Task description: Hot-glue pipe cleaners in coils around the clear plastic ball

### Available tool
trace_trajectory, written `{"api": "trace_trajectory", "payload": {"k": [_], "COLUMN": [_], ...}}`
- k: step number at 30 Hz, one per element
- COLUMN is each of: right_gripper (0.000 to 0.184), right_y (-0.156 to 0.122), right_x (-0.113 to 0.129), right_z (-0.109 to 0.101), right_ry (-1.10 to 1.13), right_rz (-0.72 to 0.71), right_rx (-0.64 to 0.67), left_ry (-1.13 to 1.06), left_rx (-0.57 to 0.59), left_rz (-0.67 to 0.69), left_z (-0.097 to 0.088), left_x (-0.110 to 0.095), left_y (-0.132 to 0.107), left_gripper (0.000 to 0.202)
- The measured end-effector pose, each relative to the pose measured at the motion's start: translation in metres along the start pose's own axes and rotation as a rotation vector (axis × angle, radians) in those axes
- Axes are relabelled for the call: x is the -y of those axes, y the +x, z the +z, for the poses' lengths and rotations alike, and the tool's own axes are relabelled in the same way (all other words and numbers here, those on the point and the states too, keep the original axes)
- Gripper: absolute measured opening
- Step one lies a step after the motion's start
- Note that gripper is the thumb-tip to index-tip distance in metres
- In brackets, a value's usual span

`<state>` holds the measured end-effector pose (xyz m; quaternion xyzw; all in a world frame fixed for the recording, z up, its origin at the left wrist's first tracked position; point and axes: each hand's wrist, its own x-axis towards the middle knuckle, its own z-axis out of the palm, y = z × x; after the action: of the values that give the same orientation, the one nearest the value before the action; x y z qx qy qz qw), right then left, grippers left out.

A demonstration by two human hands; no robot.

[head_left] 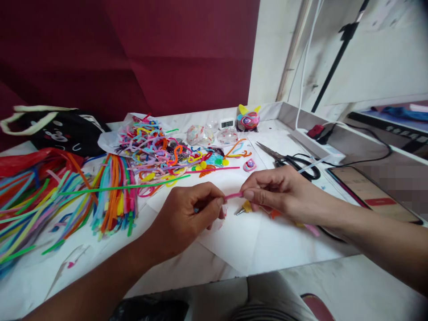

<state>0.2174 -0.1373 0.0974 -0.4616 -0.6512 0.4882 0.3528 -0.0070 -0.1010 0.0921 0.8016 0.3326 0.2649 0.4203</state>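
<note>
Pink pipe cleaner (233, 195), a short fuzzy length, stretches level between the two hands just above the white table (267, 249), near its front edge. The left hand (187, 216) pinches one end between thumb and curled fingers, and the right hand (279, 191) pinches the other end between thumb and forefinger, so both hands are closed on it. Just under the right hand lies a small tool with a yellow grip and a metal tip (243, 208), partly hidden by the fingers; whether the hand touches it cannot be told. Behind the hands, a tangled heap of bent pipe cleaners (157, 149) in many colours covers the middle of the table, and a thick bundle of straight pipe cleaners (113, 196) lies to the left of it. A long green pipe cleaner (127, 186) runs across that bundle toward the heap. Black-handled scissors (290, 160) lie to the right, behind the right hand, and a phone (371, 194) rests further right, beside the forearm.
</note>
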Motion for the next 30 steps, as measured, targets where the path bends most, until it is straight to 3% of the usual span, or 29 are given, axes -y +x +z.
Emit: {"api": "trace_trajectory", "payload": {"k": [4,8,12,19,22,26,30], "right_gripper": [0.019,0.018,0.017,0.012,0.011,0.011,0.010], "right_y": [0.007,0.014,0.013,0.006,0.009,0.015,0.017], "right_x": [0.005,0.005,0.005,0.004,-0.001,-0.014,-0.029], "right_z": [0.002,0.006,0.010,0.016,0.013,0.008,0.011], "right_ry": [-0.023,-0.076,-0.257,-0.576,-0.574,-0.479,-0.453], "right_rz": [0.024,-0.040,-0.183,-0.507,-0.527,-0.449,-0.398], "right_rx": [0.078,0.088,0.012,-0.123,-0.125,-0.026,0.028], "left_ry": [0.108,-0.012,-0.079,0.066,0.151,0.382,0.595], "left_rx": [-0.007,0.043,0.048,-0.017,-0.069,-0.278,-0.213], "left_rz": [0.021,-0.045,-0.096,-0.065,-0.008,0.087,0.131], "left_z": [-0.001,0.000,0.000,-0.001,-0.005,-0.012,-0.012], "left_x": [-0.003,-0.004,-0.006,-0.011,-0.001,0.027,0.052], "left_y": [0.000,0.001,0.000,0.002,0.000,-0.008,-0.016], "left_gripper": [0.015,0.015,0.016,0.018,0.016,0.025,0.058]}}
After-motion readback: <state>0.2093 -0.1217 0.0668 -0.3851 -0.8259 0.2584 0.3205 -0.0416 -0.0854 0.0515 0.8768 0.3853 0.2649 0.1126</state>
